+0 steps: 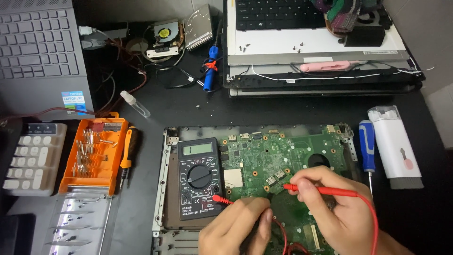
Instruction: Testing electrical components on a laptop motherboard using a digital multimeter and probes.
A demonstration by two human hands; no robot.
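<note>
A green laptop motherboard (283, 151) lies in an open laptop chassis (163, 189) on the dark desk. A black digital multimeter (199, 177) rests on its left part, with a red plug in its lower socket. My right hand (337, 208) holds a red test probe (321, 190), its tip pointing left onto the board near the lower middle. My left hand (238, 229) is closed near the board's lower edge; what it pinches is hidden under the fingers. A red lead (373, 222) curves around my right wrist.
An orange bit set (94, 156) with an open clear lid and an orange-handled screwdriver (127, 153) lie at the left. A blue screwdriver (366, 146) and a white cleaning kit (395, 146) lie at the right. A grey laptop (40, 52), stacked laptop parts (316, 52) and a fan (165, 38) fill the back.
</note>
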